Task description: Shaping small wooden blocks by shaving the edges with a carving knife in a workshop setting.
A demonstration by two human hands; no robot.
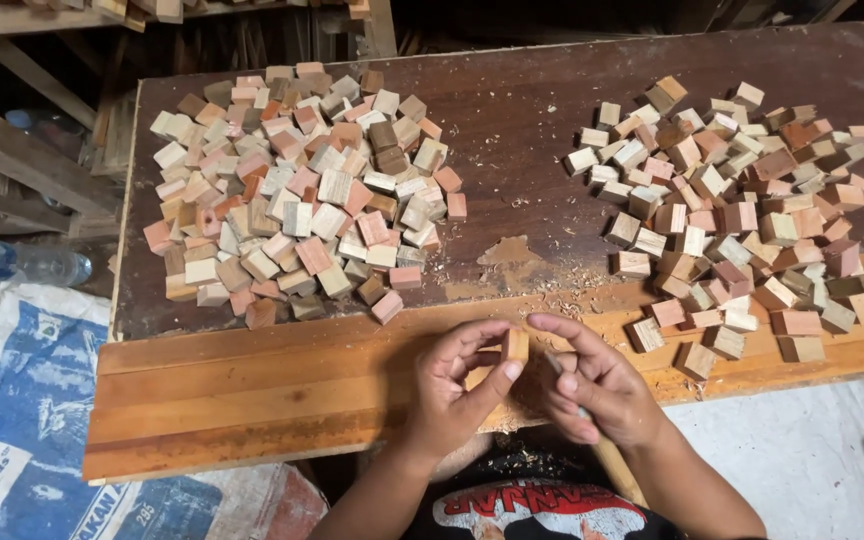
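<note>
My left hand (457, 385) pinches a small wooden block (517, 345) between thumb and fingers, just above the near edge of the wooden table (252, 385). Close beside it, my right hand (592, 385) is curled around a thin tool whose wooden handle (617, 470) sticks out below the wrist; its fingertips almost touch the block. A large heap of small wooden blocks (297, 195) lies at the left of the table. A second, more spread heap of blocks (742, 215) lies at the right.
Wood shavings and dust (542, 275) are scattered between the heaps. A clear plastic bottle (22, 262) lies left of the table above a blue and white sack (32, 420). Wooden planks and beams (22, 150) stand at the back left. White cloth (802, 460) lies at lower right.
</note>
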